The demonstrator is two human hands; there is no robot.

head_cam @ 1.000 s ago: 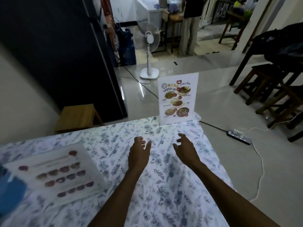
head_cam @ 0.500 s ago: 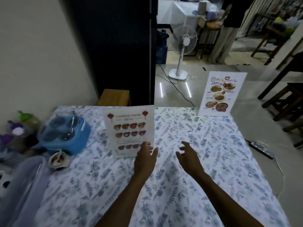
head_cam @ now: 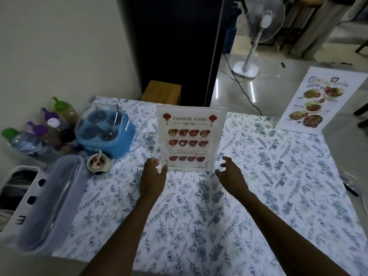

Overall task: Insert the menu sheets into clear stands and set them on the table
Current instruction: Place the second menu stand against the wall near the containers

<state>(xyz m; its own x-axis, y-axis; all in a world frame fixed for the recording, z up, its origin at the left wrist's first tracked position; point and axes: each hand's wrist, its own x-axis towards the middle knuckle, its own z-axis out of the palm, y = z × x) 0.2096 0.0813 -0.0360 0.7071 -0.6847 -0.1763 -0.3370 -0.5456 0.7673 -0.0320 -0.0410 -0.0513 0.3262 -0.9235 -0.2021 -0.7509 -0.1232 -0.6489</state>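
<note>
Head view, left hand (head_cam: 152,179) touching Chinese menu stand (head_cam: 190,139), right hand (head_cam: 232,176) beside.

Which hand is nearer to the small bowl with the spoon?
The left. The left hand is at the lower left corner of the Chinese food menu stand, just right of the small bowl. The right hand is beyond the stand's other corner.

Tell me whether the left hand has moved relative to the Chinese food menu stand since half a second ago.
Barely. The left hand keeps its fingers at the lower left corner of the Chinese food menu stand, as before; the head camera moved far more.
</note>
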